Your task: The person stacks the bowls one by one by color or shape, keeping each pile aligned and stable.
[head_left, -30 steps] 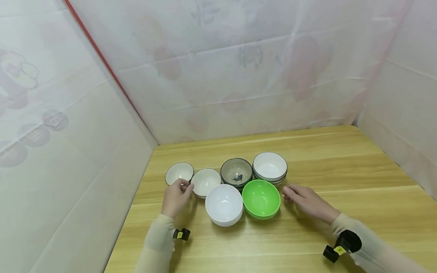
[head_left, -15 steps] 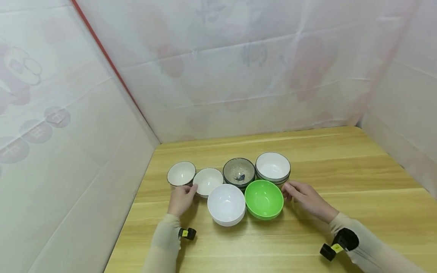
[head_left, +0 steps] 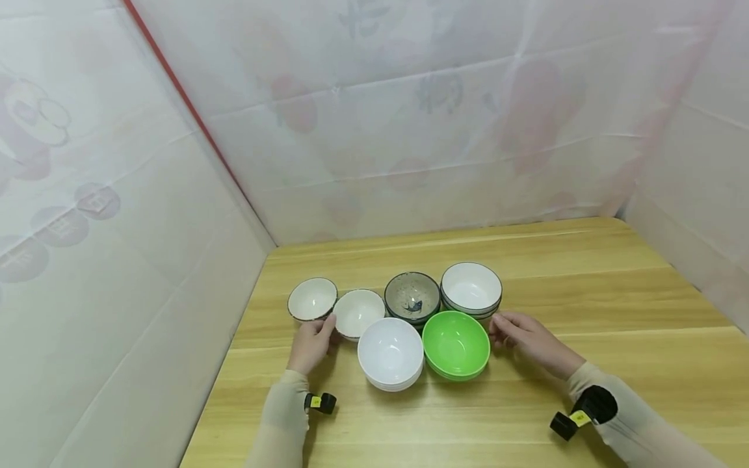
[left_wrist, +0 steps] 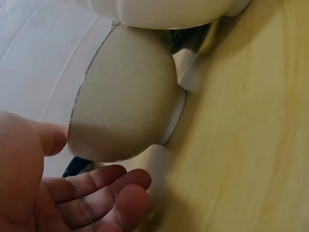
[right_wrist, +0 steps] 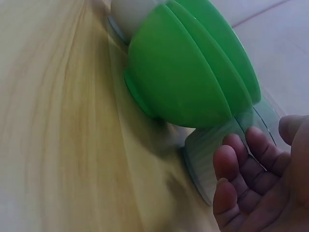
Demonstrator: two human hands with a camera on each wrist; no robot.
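A: While both hands sit at the cluster, status? Left hand point(head_left: 312, 339) first.

B: Left hand is at the gap between the small rimmed bowl point(head_left: 312, 299) and the small white bowl point(head_left: 358, 312). Fingers loosely curved, relaxed, nothing held. In the left wrist view the small rimmed bowl's outer wall point(left_wrist: 123, 96) is right at the fingers point(left_wrist: 104, 188), near or just touching; can't tell which.

A: Right hand?

B: Right hand point(head_left: 523, 338) is at the near right side of the rimmed bowl stack point(head_left: 471, 287), just beside the green bowl stack point(head_left: 456, 343). Fingers half-curled towards the stack's wall, not closed round it. Right wrist view: fingertips point(right_wrist: 231, 159) nearly on the pale ribbed bowl point(right_wrist: 212, 154) behind the green bowl stack point(right_wrist: 193, 77). Contact unclear.

A: Rest of the layout?

B: Speckled dark bowl point(head_left: 412, 296) in the back row between the small white bowl and the rimmed bowl stack. White bowl stack point(head_left: 390, 351) in front, touching the green one. All upright on the tabletop point(head_left: 585, 292).

A: How to do the grab cleanly?

B: My read: thumb inside the rim, fingers on the outer wall, then lift straight up. The bowls are packed tight, so any sideways drag would likely knock a neighbour. On the stack, take only the top bowl or grip low to take all.
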